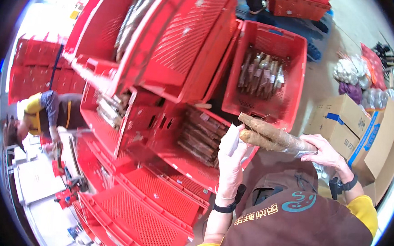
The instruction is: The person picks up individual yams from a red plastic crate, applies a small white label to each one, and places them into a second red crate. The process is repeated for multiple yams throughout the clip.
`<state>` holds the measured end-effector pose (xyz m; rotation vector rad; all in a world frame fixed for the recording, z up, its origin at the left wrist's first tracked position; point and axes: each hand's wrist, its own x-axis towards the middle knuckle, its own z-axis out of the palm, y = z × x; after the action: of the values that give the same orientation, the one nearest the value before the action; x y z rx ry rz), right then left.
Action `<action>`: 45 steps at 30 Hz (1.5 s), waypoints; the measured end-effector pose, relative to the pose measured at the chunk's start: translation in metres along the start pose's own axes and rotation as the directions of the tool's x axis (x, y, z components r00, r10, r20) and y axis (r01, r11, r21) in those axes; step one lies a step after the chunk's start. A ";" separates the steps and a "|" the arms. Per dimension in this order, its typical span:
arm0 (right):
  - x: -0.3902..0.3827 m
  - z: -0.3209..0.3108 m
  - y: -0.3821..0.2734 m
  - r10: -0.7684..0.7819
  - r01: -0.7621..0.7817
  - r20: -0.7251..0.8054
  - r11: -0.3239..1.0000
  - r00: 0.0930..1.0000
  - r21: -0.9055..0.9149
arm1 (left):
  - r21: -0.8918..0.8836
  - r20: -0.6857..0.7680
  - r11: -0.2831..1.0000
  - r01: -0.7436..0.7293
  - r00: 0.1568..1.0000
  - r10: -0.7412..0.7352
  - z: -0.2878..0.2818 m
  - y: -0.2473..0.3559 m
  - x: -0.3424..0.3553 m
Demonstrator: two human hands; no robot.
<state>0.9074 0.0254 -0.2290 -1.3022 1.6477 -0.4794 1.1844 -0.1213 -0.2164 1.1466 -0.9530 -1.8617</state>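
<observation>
Holding a wrapped root pack (pixel 274 136) above the red crates (pixel 262 59), the right hand (pixel 327 152) closes on its end; the left hand (pixel 230 162) grips a white label (pixel 230 140). The pack may slip, held only at one end.

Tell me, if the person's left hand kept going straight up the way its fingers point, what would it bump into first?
Probably the wrapped brown roots that the right hand holds; the left hand already touches their end. Beyond them stands the red crate of similar packs, though depth is hard to judge.

Rough brown roots (pixel 272 135) in glossy clear plastic wrap, perforated red plastic crate (pixel 272 46), matt cardboard boxes (pixel 340 117)
</observation>
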 end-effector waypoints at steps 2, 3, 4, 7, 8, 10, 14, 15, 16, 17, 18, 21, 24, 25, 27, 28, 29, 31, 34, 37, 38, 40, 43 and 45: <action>-0.002 0.001 -0.014 -0.014 0.015 0.012 0.996 1.000 -0.086 | -0.038 -0.084 0.999 0.009 0.996 -0.012 -0.006 0.006 -0.017; 0.000 0.003 -0.020 -0.057 0.061 0.033 0.990 0.998 -0.128 | -0.059 -0.133 0.998 0.027 0.990 -0.035 -0.008 0.013 -0.026; 0.001 0.005 -0.026 -0.076 0.082 0.044 0.985 0.996 -0.154 | -0.081 -0.181 0.996 0.045 0.982 -0.059 -0.012 0.018 -0.035; 0.006 0.014 -0.034 -0.143 0.156 0.077 0.964 0.987 -0.216 | 0.096 -0.231 0.988 -0.121 0.963 0.140 -0.036 0.007 -0.050; 0.008 0.016 -0.040 -0.138 0.158 0.105 0.964 0.985 -0.212 | 0.153 -0.249 0.971 -0.182 0.944 0.216 -0.040 0.005 -0.055; 0.014 0.017 -0.053 -0.124 0.155 0.160 0.967 0.979 -0.202 | 0.221 -0.263 0.958 -0.185 0.934 0.241 -0.056 0.001 -0.063; 0.027 0.026 -0.046 -0.158 0.184 0.281 0.981 0.947 -0.067 | 0.188 -0.279 0.976 -0.108 0.947 0.158 -0.068 0.005 -0.076; 0.031 0.027 -0.043 -0.151 0.155 0.337 0.988 0.929 0.017 | 0.147 -0.271 0.987 -0.066 0.957 0.104 -0.069 0.007 -0.077; 0.033 0.027 -0.042 -0.149 0.118 0.390 0.988 0.909 0.101 | 0.091 -0.274 0.994 -0.062 0.958 0.085 -0.071 0.006 -0.078; 0.033 0.028 -0.046 -0.114 0.071 0.413 0.990 0.903 0.118 | 0.036 -0.274 0.998 -0.059 0.959 0.066 -0.073 0.003 -0.078; 0.034 0.031 -0.050 -0.084 0.023 0.442 0.990 0.893 0.140 | -0.014 -0.280 0.999 -0.052 0.959 0.046 -0.076 0.002 -0.079; 0.038 0.036 -0.057 -0.015 -0.104 0.503 0.973 0.864 0.208 | -0.053 -0.256 0.999 0.001 0.967 -0.014 -0.077 0.014 -0.082; 0.039 0.036 -0.043 -0.002 -0.141 0.499 0.959 0.867 0.248 | -0.077 -0.253 0.996 0.038 0.966 -0.056 -0.066 0.014 -0.072; 0.038 0.032 -0.037 0.005 -0.138 0.470 0.959 0.883 0.249 | -0.101 -0.224 0.994 0.042 0.972 -0.064 -0.066 0.013 -0.067; 0.041 0.036 -0.032 0.079 -0.277 0.468 0.887 0.880 0.371 | -0.084 -0.242 0.995 0.046 0.968 -0.065 -0.065 0.009 -0.060; 0.046 0.042 -0.022 0.091 -0.335 0.443 0.792 0.892 0.511 | -0.072 -0.276 0.996 0.053 0.958 -0.071 -0.068 0.003 -0.055; 0.058 0.046 0.009 0.058 -0.286 0.375 0.756 0.925 0.589 | -0.108 -0.267 0.993 0.053 0.960 -0.081 -0.068 -0.009 -0.049; 0.101 0.060 0.072 0.080 -0.230 0.226 0.585 0.971 0.778 | -0.129 -0.271 0.988 0.089 0.955 -0.122 -0.067 -0.031 -0.037; 0.209 0.079 0.165 0.361 -0.168 0.069 0.250 0.930 0.954 | -0.176 -0.277 0.962 0.210 0.927 -0.253 -0.061 -0.067 -0.015; 0.322 0.086 0.297 0.655 -0.078 -0.044 0.156 0.754 0.985 | -0.223 -0.369 0.932 0.285 0.861 -0.351 -0.059 -0.115 -0.002; 0.345 0.080 0.353 0.726 -0.070 -0.061 0.149 0.685 0.986 | -0.213 -0.396 0.924 0.317 0.837 -0.378 -0.064 -0.137 0.001; 0.374 0.118 0.402 0.542 -0.030 -0.278 0.491 0.793 0.871 | -0.209 -0.437 0.936 0.284 0.829 -0.349 -0.079 -0.157 -0.010; 0.410 0.153 0.475 0.544 -0.046 -0.023 0.114 0.839 0.992 | 0.067 -0.549 0.916 0.395 0.781 -0.297 -0.093 -0.175 -0.020; 0.427 0.091 0.538 0.578 0.044 -0.348 0.473 0.738 0.880 | -0.258 -0.525 0.922 0.289 0.759 -0.384 -0.091 -0.192 -0.002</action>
<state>0.7051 -0.1463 -0.8692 -0.0442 1.6858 -1.4181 1.2296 -0.0515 -0.4118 1.7260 -0.2536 -1.6538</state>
